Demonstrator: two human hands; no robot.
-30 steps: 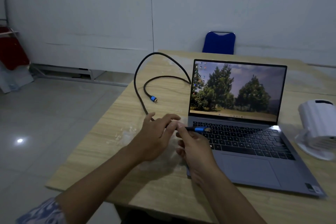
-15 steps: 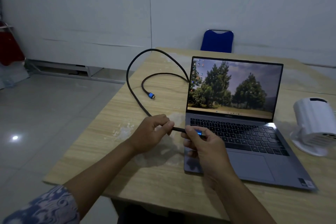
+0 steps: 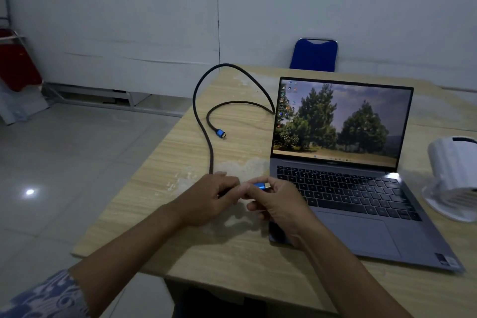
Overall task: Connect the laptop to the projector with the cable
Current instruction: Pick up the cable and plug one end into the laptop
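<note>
The cable [image 3: 204, 121] is black and braided, with 2 bright blue plugs tipped in gold: one [image 3: 220, 134] on the counter [image 3: 232, 253], of pale wood grain with whitish worn patches, the other [image 3: 261, 186] at the hands. The laptop [image 3: 361, 235] is grey with black keys; its screen [image 3: 340, 121] shows green trees under a dusky sky. The projector [image 3: 454, 175] is white, the chair [image 3: 313, 55] royal blue, the sleeve [image 3: 44, 297] blue with a white pattern.
</note>
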